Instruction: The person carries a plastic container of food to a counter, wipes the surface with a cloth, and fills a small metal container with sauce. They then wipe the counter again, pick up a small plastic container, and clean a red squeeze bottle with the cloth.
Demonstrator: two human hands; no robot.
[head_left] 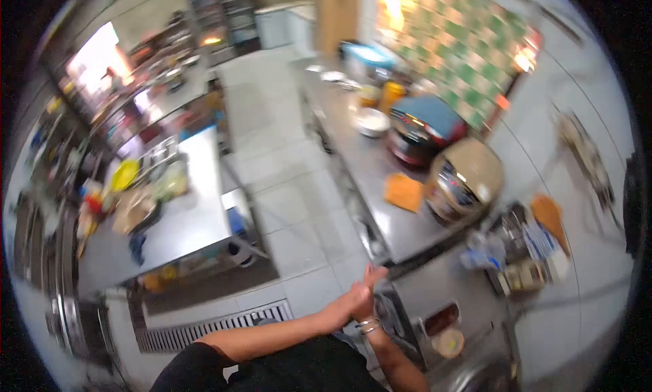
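My left hand [343,309] reaches across my body and lies against my right hand [365,302], the two palms meeting in front of me. Fingers of both stick out past the contact, blurred, and I make out no object between them. Silvery bangles [367,326] circle my right wrist. Just beyond the hands is the near corner of a steel counter [353,181]. To their right, a lower steel surface [424,290] carries a dark red rectangular item [442,319] and a round pale item [449,342].
On the counter stand a beige rice cooker [468,174], a dark red cooker [411,144], an orange cloth [404,191] and a white bowl [372,122]. A steel table [190,222] with a yellow bowl [124,175] is left. A floor drain grate [210,329] lies below.
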